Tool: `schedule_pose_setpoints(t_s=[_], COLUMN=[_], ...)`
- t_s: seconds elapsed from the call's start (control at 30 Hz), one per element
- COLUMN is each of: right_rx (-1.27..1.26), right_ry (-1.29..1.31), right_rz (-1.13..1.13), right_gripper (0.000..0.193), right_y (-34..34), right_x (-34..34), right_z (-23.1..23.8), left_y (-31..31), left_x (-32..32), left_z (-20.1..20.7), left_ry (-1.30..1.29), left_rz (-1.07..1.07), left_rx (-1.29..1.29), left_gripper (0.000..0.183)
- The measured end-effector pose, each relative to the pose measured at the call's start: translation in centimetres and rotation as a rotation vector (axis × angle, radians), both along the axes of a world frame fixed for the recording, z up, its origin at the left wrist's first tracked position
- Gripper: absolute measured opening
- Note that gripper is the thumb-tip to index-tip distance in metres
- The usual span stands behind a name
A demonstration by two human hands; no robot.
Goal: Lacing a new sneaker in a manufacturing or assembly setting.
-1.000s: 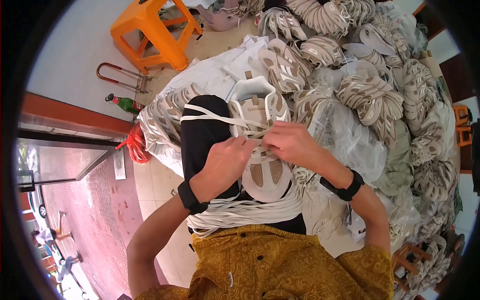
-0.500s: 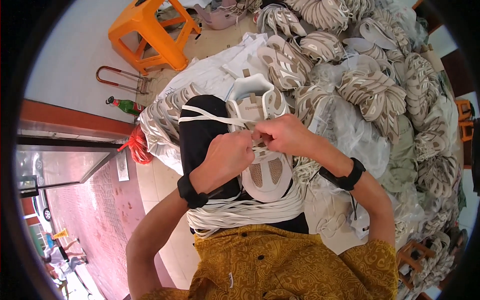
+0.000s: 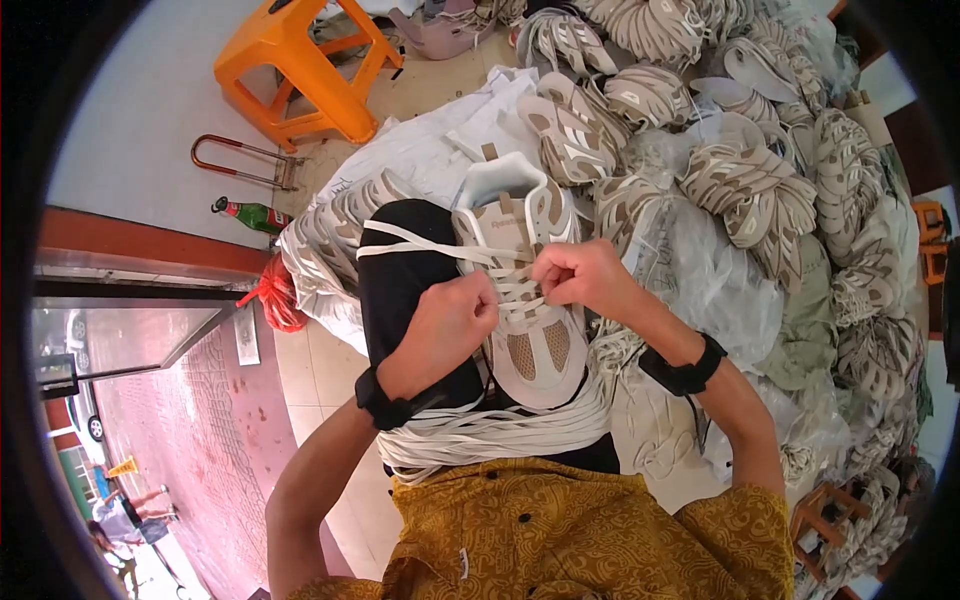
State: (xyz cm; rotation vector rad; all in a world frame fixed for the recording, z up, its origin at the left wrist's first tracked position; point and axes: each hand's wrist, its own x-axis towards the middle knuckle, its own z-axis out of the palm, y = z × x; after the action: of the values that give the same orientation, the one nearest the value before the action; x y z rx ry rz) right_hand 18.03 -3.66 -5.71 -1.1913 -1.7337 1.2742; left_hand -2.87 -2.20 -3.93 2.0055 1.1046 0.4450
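A beige and white sneaker upper (image 3: 540, 355) lies on my lap, toe toward me. White shoelace (image 3: 519, 292) crosses its tongue in several rows, and loose lengths trail left over my dark-clad knee (image 3: 405, 290). My left hand (image 3: 450, 320) is closed at the shoe's left edge; what its curled fingers hold, if anything, is hidden. On the opposite side my right hand (image 3: 588, 278) pinches the lace by the eyelets. A thick bundle of white laces (image 3: 490, 440) lies across my lap below the toe.
Stacked sneaker uppers (image 3: 745, 195) and clear plastic bags (image 3: 725, 290) fill the right side. More uppers (image 3: 335, 240) lie left of my knee on white sacking (image 3: 425, 140). An orange stool (image 3: 310, 75), a green bottle (image 3: 255, 214) and a red bag (image 3: 275, 292) stand along the left.
My hands have moved apart from the middle of the lacing, left hand to the left, right hand to the right. The crossed lace rows between them now show.
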Motion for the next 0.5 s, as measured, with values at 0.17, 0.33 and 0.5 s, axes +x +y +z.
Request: schedule_pose_setpoints(t_s=[0.17, 0.33, 0.5], right_rx=[-0.078, 0.218, 0.613], right_ry=[0.118, -0.04, -0.45], right_rz=[-0.095, 0.003, 0.053], right_gripper=[0.019, 0.018, 0.015], right_y=[-0.5, 0.2, 0.9], right_x=[0.9, -0.1, -0.9], right_z=[0.4, 1.3, 1.0], left_y=[-0.9, -0.8, 0.0], left_x=[0.0, 0.2, 0.7], left_z=[1.2, 1.1, 0.6], left_ry=[0.01, 0.019, 0.206], left_rz=[0.037, -0.027, -0.166], left_rx=[-0.042, 0.356, 0.52], left_gripper=[0.007, 0.008, 0.01])
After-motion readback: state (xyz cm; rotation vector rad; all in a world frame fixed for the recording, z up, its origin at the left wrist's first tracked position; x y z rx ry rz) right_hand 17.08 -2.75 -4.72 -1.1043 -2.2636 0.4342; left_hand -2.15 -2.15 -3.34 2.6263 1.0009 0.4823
